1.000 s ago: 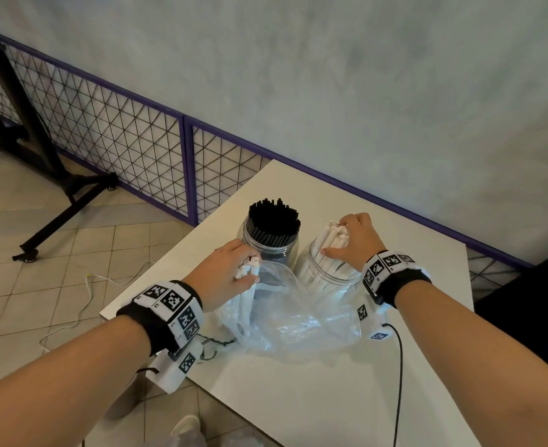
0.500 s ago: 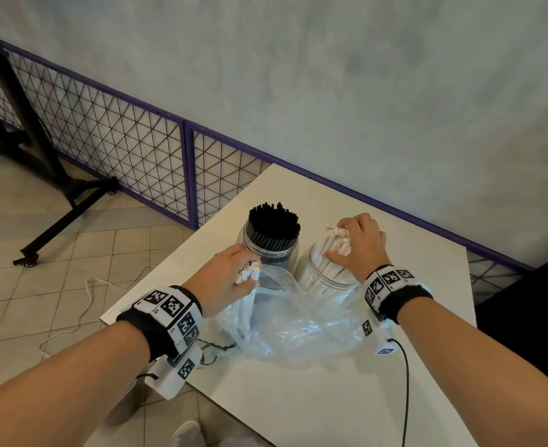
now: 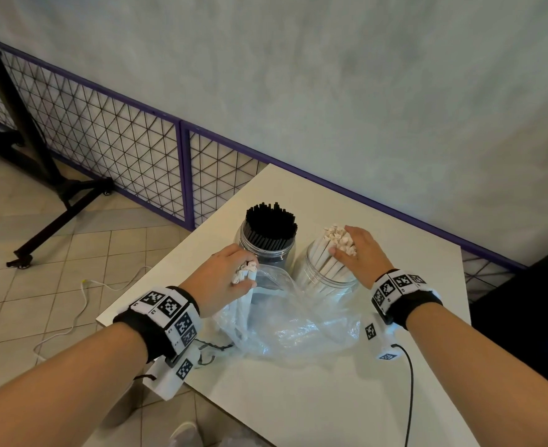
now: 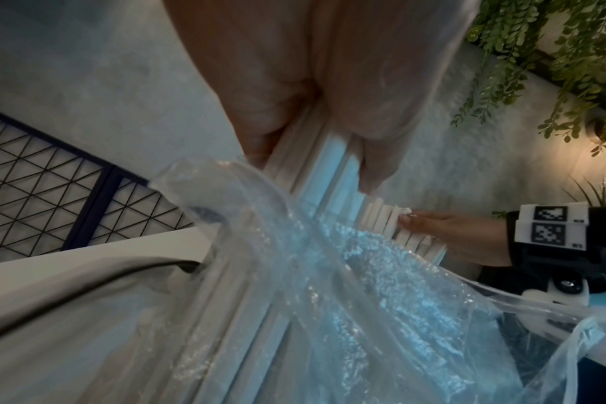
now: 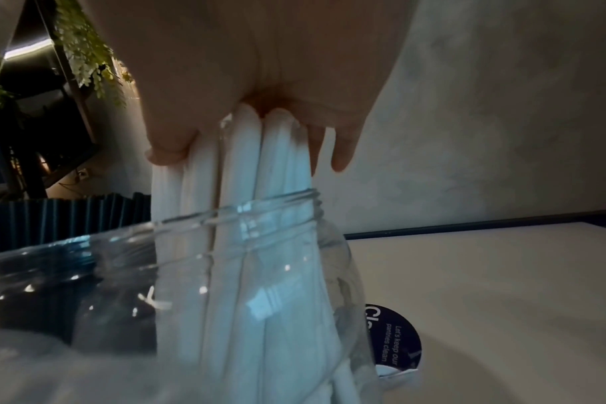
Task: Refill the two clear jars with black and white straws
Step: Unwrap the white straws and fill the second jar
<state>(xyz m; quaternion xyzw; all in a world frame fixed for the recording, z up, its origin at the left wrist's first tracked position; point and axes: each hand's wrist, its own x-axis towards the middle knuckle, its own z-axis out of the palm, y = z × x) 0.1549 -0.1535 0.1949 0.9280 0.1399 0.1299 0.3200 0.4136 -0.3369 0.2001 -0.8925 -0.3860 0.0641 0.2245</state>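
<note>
Two clear jars stand side by side on the white tabletop: the left jar packed with black straws, the right jar holding white straws that lean toward your left.

Your right hand now lies flatter over the tops of those white straws than it did half a second ago, when its fingers were curled round the bunch. In the right wrist view the fingers reach down along the far side of the bundle and the thumb presses its near side, so the straws are loosely bracketed rather than squeezed.

Your left hand has barely shifted. It grips a small bunch of wrapped white straws at their upper ends, thumb and fingers curled round them, as the left wrist view shows plainly. The lower part of that bunch runs down inside the clear plastic bag, which lies crumpled on the tabletop just in front of both jars and touches the right jar's near wall.

A black cable trails over the tabletop from your right wristband.
</note>
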